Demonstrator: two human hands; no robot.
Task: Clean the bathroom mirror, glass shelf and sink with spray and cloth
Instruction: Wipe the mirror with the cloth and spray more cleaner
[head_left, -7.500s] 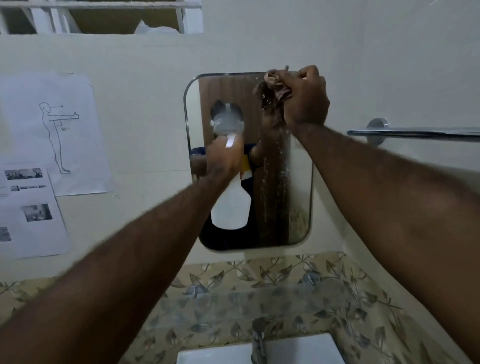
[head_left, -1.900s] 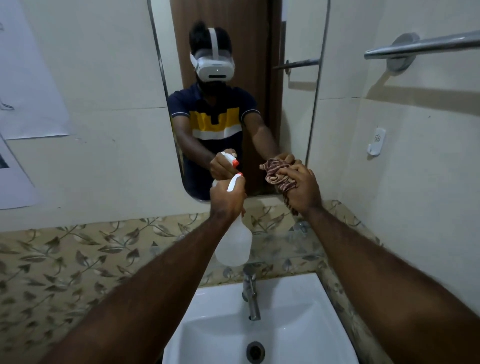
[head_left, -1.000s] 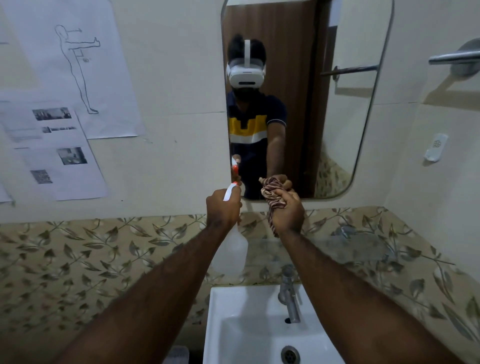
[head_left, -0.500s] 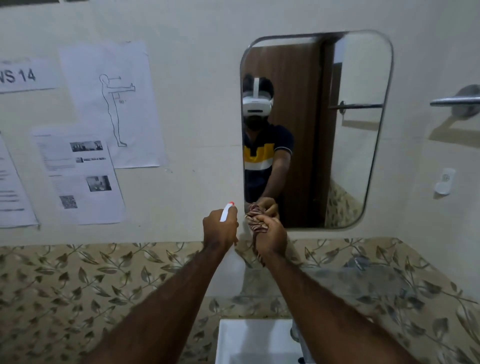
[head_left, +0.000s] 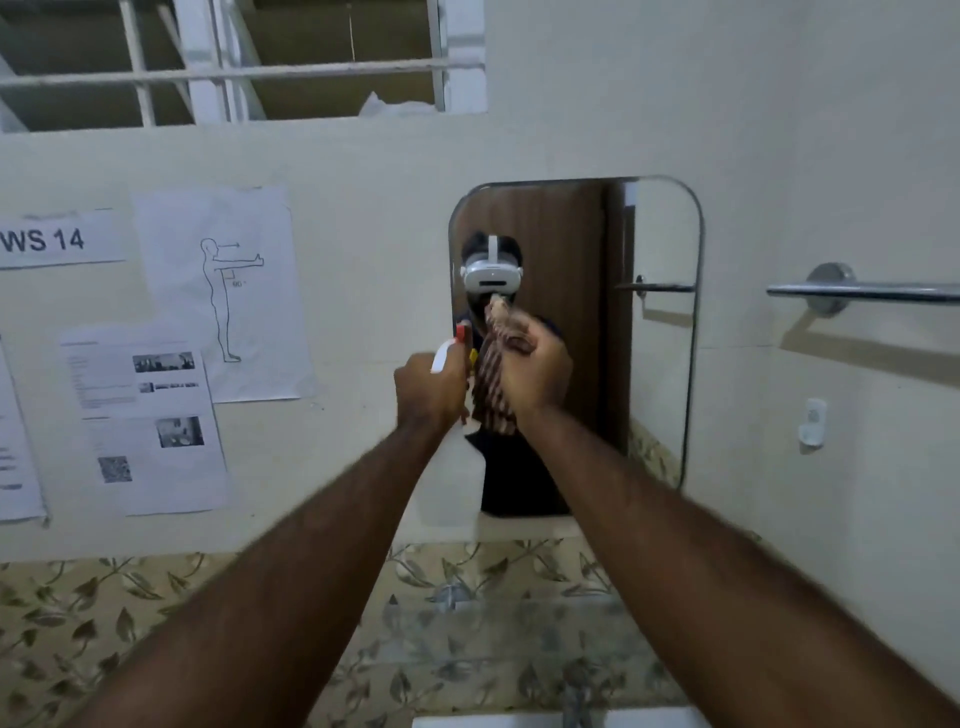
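Several papers hang on the cream wall at my far left: a sign reading "WS 14" (head_left: 41, 240), a sheet with an outline figure (head_left: 218, 291) holding one arm straight out, and below them a printed page with small photos (head_left: 148, 415). Above them is a barred window opening (head_left: 234, 62) with white bars.

Moving towards the middle, my left hand (head_left: 428, 395) is raised in front of the mirror's lower left part, its fingers wrapped tight around the neck of the spray bottle (head_left: 449, 488). The bottle's pale, translucent body hangs below my fist, and its white head with the red tip pokes up above my knuckles, aimed at the glass.

Just beside it, my right hand (head_left: 537, 374) is clenched around the striped brown cloth (head_left: 493, 387). One end sticks up above my fingers and the rest droops down between my two hands. I cannot tell whether the cloth touches the glass.

The mirror (head_left: 660, 364), a tall rectangle with rounded corners, is fixed to the wall behind both hands and reflects me wearing a white headset.

To the right, a chrome towel rail (head_left: 862, 291) runs off the edge, with a small white fitting (head_left: 813, 421) on the wall below it.

Beneath the mirror, the glass shelf (head_left: 519, 631) shows as a hazy band across the leaf-patterned tiles (head_left: 104, 623). The white sink rim (head_left: 493, 722) sits at the bottom edge.
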